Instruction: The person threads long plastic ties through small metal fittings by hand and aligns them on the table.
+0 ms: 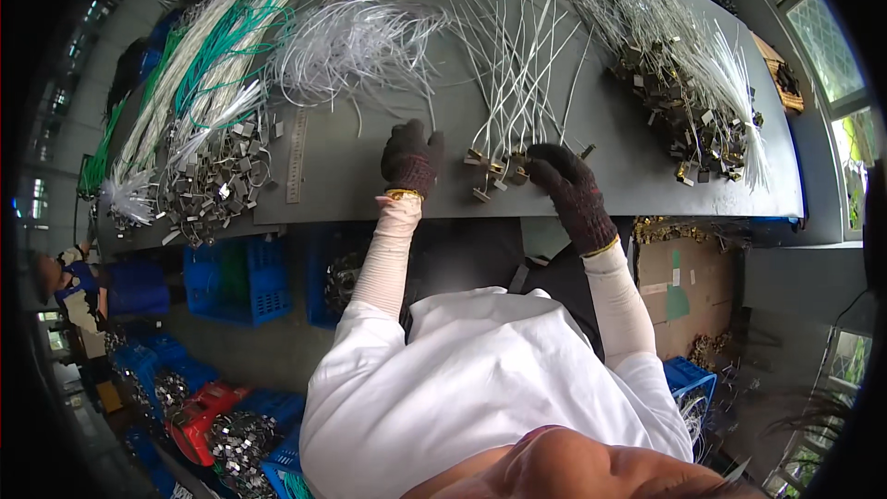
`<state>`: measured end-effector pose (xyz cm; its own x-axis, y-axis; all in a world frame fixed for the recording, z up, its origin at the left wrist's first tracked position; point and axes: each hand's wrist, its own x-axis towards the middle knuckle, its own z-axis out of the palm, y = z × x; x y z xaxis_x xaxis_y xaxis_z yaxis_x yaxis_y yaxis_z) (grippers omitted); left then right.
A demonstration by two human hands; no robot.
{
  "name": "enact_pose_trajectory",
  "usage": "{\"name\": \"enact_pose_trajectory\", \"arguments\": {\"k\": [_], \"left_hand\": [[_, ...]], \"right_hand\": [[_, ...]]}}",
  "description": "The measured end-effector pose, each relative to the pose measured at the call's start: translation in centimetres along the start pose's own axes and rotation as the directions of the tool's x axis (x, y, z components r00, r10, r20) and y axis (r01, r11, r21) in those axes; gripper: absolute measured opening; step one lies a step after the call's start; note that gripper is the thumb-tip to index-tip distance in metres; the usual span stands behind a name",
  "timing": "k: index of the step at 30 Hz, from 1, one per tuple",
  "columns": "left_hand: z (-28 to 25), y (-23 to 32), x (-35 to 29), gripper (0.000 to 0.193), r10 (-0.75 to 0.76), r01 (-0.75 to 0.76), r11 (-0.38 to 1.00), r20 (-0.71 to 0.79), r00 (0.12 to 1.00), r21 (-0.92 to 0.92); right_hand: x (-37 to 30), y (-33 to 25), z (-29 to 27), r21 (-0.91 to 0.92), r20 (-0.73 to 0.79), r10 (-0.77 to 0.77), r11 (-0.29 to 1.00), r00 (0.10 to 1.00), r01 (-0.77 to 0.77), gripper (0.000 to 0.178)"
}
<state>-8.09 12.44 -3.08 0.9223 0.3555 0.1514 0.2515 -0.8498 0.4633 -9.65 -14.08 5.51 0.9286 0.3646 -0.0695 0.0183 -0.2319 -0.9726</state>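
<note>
My left hand [410, 162], in a dark knitted glove, is over the table with its fingers curled together. A thin clear strand [431, 109] from the tangled bundle of clear strands [356, 51] runs down to its fingertips. To its right lies a loose spread of pale wires [517, 83], each ending in a small brassy metal block [481, 194]. My right hand [573, 194], gloved alike, reaches in from the right. Its thumb and fingers close at one metal block [519, 176] at the near end of these wires.
A big pile of block-ended wires [674, 102] lies at the right. Further bundles, white and green [226, 46], cover the left side, with a steel ruler [297, 157] beside them. Blue crates [236, 282] and a red crate [205, 420] stand below the grey table [370, 194]. Another person [83, 291] is far left.
</note>
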Motion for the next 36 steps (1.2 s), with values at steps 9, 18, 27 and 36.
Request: {"name": "enact_pose_trajectory", "arguments": {"k": [9,18,27,36], "left_hand": [[11.3,-11.1,-0.5,0.029,0.173,-0.185,0.983,0.291,0.941,0.015],[5.5,-4.7,-0.5,0.026,0.134,-0.037,0.969,0.394,0.909,-0.246],[-2.1,11.7,-6.9,0.020,0.217,0.141,0.750,0.442,0.871,-0.647],[3.8,25.0,-4.5,0.027,0.620,-0.037,0.630,0.473,0.626,-0.776]], "right_hand": [[-3.0,4.6,3.4,0.101,0.217,0.102,0.987,0.971,-0.126,0.030],[-3.1,5.0,3.9,-0.011,0.194,-0.080,0.996,0.978,0.084,0.028],[-3.6,3.1,-0.1,0.154,0.024,0.055,0.986,0.998,-0.058,0.023],[-11.2,6.2,-14.0,0.339,-0.451,-0.026,0.920,0.892,0.198,0.008]]}}
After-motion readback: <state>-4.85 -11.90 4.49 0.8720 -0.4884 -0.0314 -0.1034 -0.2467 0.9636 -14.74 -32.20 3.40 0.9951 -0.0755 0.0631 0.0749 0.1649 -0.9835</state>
